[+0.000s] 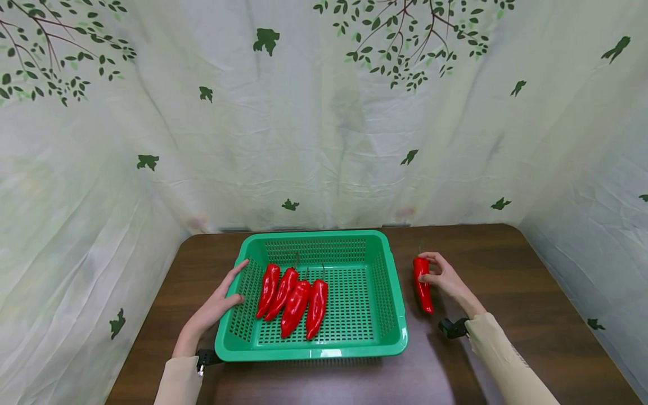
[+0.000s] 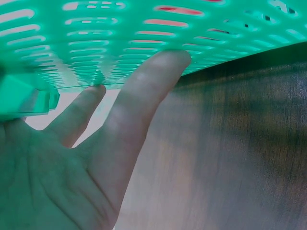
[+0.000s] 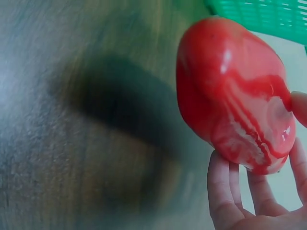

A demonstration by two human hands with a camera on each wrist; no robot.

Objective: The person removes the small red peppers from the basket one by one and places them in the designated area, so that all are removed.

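My right hand (image 1: 445, 277) pinches the upper part of a long, glossy red pepper (image 1: 423, 289) to the right of the green basket (image 1: 311, 353). The pepper hangs stem up, slightly tilted; in the right wrist view its red skin (image 3: 230, 91) fills the middle, with the fingers around one end and a shadow on the table beyond. At the basket's left side, my left hand (image 1: 217, 306) rests with fingers and thumb fairly straight and spread. In the left wrist view the thumb (image 2: 148, 91) lies against the slotted wall. Several red peppers (image 1: 295, 309) lie side by side in the basket's left half.
The basket stands on a dark brown wooden table (image 1: 476, 247). Pale cloth curtains (image 1: 324, 140) printed with leaves hang behind the table and on both sides. A black wrist camera (image 1: 452, 328) sits at the right cuff.
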